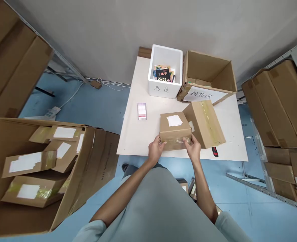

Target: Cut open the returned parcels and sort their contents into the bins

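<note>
A small taped cardboard box (172,134) with a white label on top rests at the front of the white table (134,137). My left hand (156,150) grips its near left corner, thumb on the front face. On the near right corner, my right hand (193,147) holds the same box, its thumb pressed to the tape. Touching its right side, a larger taped cardboard box (206,124) sits at a slant. Partly hidden beneath that larger box is a red and black tool (215,152), its kind unclear.
At the table's back stand a white foam bin (164,89) holding books and an open cardboard carton (208,74). A phone-like item (141,111) lies left. A big carton (88,168) of parcels stands at left. Shelving (279,198) with boxes is at right.
</note>
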Available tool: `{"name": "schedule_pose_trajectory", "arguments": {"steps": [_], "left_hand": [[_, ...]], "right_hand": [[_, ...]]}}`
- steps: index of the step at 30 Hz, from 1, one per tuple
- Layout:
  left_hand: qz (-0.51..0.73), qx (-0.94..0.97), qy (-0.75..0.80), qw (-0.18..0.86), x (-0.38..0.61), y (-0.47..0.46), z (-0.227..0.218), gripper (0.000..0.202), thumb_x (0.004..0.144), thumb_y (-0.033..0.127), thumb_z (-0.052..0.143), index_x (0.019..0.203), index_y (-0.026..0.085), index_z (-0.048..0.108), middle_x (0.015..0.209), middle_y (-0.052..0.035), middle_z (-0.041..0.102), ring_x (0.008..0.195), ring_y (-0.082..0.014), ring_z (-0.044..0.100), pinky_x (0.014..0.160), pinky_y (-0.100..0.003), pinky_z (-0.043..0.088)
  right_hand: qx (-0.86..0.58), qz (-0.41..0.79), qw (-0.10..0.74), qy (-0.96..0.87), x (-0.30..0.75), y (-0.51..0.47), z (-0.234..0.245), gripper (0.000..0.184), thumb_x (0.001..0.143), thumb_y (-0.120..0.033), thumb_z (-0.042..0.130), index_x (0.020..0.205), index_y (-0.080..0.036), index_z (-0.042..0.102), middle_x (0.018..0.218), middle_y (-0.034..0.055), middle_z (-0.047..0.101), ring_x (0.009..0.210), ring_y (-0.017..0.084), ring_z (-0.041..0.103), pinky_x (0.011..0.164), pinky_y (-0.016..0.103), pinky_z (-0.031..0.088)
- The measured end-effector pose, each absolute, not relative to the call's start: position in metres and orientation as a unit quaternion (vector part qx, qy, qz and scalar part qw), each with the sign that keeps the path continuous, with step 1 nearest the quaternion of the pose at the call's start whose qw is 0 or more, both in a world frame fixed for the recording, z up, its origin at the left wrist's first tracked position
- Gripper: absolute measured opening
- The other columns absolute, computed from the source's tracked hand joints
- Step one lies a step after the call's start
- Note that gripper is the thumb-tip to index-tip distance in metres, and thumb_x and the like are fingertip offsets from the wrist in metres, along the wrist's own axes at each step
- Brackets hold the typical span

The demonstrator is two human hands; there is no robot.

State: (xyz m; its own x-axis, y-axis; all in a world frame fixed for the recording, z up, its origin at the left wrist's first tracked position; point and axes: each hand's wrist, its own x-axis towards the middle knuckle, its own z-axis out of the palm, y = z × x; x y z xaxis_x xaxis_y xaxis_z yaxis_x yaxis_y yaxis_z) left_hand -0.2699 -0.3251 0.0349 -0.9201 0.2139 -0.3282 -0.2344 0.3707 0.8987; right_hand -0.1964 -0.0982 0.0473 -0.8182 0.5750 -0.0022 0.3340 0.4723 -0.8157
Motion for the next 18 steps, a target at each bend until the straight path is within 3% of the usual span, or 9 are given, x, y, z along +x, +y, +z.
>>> {"name": "schedule_pose_trajectory", "arguments": {"steps": [4, 7, 11, 15, 18], "left_hand": [[0.539, -0.005, 0.814, 0.217, -0.275, -0.298, 0.022, 0.049, 0.105, 0.020, 0.078, 0.152, 0.023, 0.066, 0.147, -0.0111, 0.083, 0.144, -0.0274, 0.077, 0.120, -0.042, 0.064], [0.468, -0.011, 0.841, 0.271, -0.280, -0.287, 0.009, 0.036, 0.108, 0.028, 0.077, 0.142, 0.021, 0.068, 0.143, -0.0156, 0.084, 0.138, -0.0290, 0.080, 0.113, -0.040, 0.064], [0.415, -0.009, 0.841, 0.346, -0.272, -0.287, -0.008, 0.033, 0.095, 0.033, 0.090, 0.122, 0.020, 0.077, 0.123, -0.0174, 0.088, 0.128, -0.0374, 0.083, 0.110, -0.043, 0.063], [0.423, 0.032, 0.817, 0.390, -0.254, -0.313, -0.012, 0.047, 0.086, 0.040, 0.095, 0.126, 0.021, 0.080, 0.133, -0.0166, 0.087, 0.127, -0.0373, 0.084, 0.112, -0.041, 0.063], [0.455, 0.041, 0.797, 0.396, -0.244, -0.356, -0.009, 0.043, 0.085, 0.045, 0.092, 0.121, 0.023, 0.083, 0.132, -0.0142, 0.088, 0.122, -0.0366, 0.086, 0.108, -0.040, 0.066]], "right_hand": [[-0.282, 0.380, 0.145, -0.869, -0.206, -0.083, 0.054, 0.070, 0.099, -0.058, 0.072, 0.157, -0.018, 0.075, 0.149, 0.0226, 0.080, 0.140, 0.044, 0.075, 0.119, 0.063, 0.060], [-0.208, 0.356, 0.162, -0.896, -0.222, -0.078, 0.055, 0.062, 0.107, -0.055, 0.064, 0.159, -0.020, 0.074, 0.158, 0.0200, 0.076, 0.150, 0.041, 0.069, 0.129, 0.063, 0.054], [-0.091, 0.328, 0.141, -0.930, -0.241, -0.088, 0.043, 0.050, 0.116, -0.045, 0.051, 0.153, -0.024, 0.077, 0.159, 0.0155, 0.076, 0.152, 0.037, 0.066, 0.134, 0.065, 0.050], [-0.014, 0.298, 0.056, -0.953, -0.240, -0.112, 0.015, 0.042, 0.117, -0.032, 0.048, 0.138, -0.023, 0.083, 0.154, 0.0166, 0.078, 0.142, 0.036, 0.070, 0.127, 0.064, 0.056], [-0.046, 0.271, 0.052, -0.960, -0.228, -0.129, 0.000, 0.045, 0.115, -0.027, 0.041, 0.135, -0.019, 0.081, 0.152, 0.0216, 0.077, 0.140, 0.037, 0.070, 0.121, 0.066, 0.059]]}}
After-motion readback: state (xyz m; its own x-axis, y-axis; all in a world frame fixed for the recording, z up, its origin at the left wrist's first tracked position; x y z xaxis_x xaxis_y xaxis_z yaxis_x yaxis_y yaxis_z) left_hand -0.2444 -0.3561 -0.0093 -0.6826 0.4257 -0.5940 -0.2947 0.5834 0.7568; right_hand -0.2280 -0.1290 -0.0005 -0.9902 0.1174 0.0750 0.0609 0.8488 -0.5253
